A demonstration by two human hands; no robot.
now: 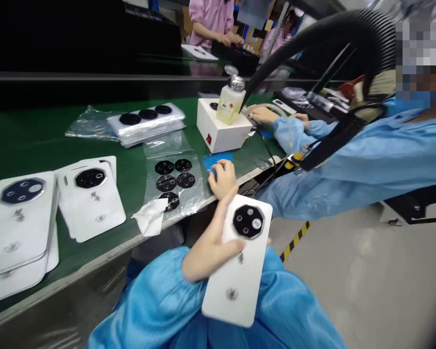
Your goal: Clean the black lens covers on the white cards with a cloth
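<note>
My left hand (pixel 209 245) grips a white phone-shaped panel (pixel 236 286) by its left edge, thumb across the front. Its black octagonal camera piece (pixel 248 222) faces up, with black marks below. Beyond the panel's top edge, my right hand (pixel 223 178) has bent, parted fingers beside a blue sheet (pixel 213 159); its wrist is mostly hidden behind the panel. On the bench to the left lies a clear plastic sheet (pixel 150 167) with several black octagonal pieces (pixel 166 183). A crumpled white cloth (pixel 150 218) rests at its near edge.
Stacked white panels (pixel 39 237) and more panels (pixel 105 203) lie left. Behind are bagged parts (pixel 148 127) and a white box (pixel 220 135) with a pump bottle (pixel 229 104) on it. A black hose (pixel 312 36) arches right, near a co-worker's sleeves (pixel 349 155).
</note>
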